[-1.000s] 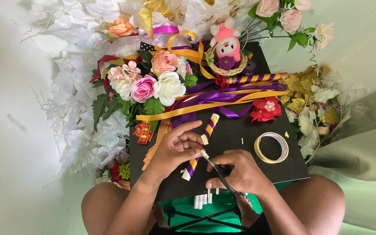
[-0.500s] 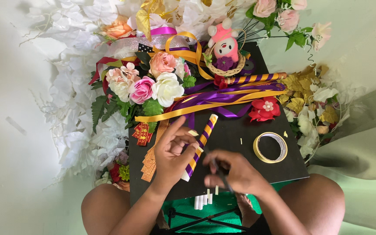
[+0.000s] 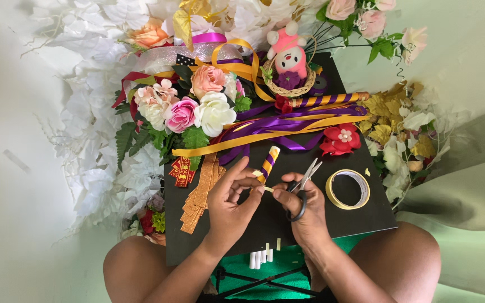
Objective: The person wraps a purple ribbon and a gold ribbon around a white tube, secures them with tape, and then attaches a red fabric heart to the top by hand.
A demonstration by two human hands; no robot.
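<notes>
My left hand (image 3: 232,197) holds a short stick wrapped in purple and yellow stripes (image 3: 268,163), its lower end pinched between the fingers over the black board (image 3: 360,221). My right hand (image 3: 304,206) has small black-handled scissors (image 3: 304,182) looped on its fingers, blades pointing up and right. Thumb and forefinger of that hand meet the left fingers at a small pale strip of tape by the stick's lower end.
A roll of yellow tape (image 3: 347,189) lies right of my hands. Purple and gold ribbons (image 3: 287,126), a longer striped stick (image 3: 326,100), a red flower (image 3: 341,139), artificial flowers (image 3: 189,109), a pink toy in a basket (image 3: 289,62) and gold trim strips (image 3: 200,193) crowd the board. White cut pieces (image 3: 259,257) sit at its near edge.
The striped stick has swung more upright and looks shorter in my left hand. My right hand came up from the board's near edge, and the scissors now point up and right.
</notes>
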